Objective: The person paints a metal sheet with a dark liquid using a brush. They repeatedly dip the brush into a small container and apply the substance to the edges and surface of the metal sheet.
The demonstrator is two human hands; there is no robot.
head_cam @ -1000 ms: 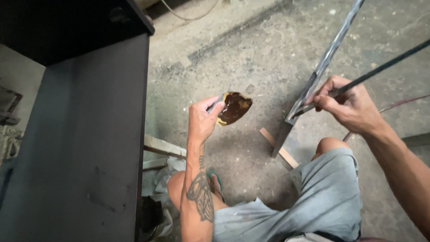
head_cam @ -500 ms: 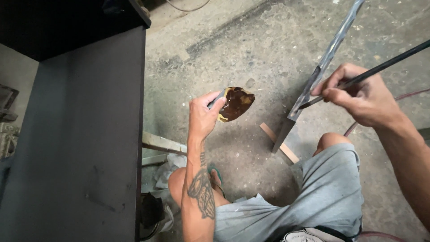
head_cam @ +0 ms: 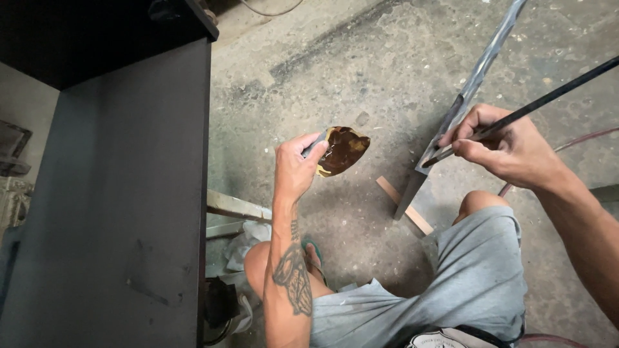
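Brown, glossy paste lies on a small flat scraper (head_cam: 342, 150), and the left hand (head_cam: 295, 169) pinches this scraper at its near edge between thumb and fingers, so the grip is pressed together on it. The scraper is held in the air above the concrete floor (head_cam: 361, 58), in front of the person's left knee.

The right hand (head_cam: 506, 149) closes its grip around a thin dark rod (head_cam: 548, 100); thumb and fingers pinch it near its lower end. The rod goes up to the right and leaves the picture. Its lower end touches a long grey metal bar (head_cam: 474, 80), which stands tilted with its foot on the floor, just beside a short wooden strip (head_cam: 405, 205).

Grey shorts (head_cam: 477, 270) cover the person's legs below both hands. At the left, a tall dark cabinet (head_cam: 122, 193) fills the picture, well apart from the scraper.
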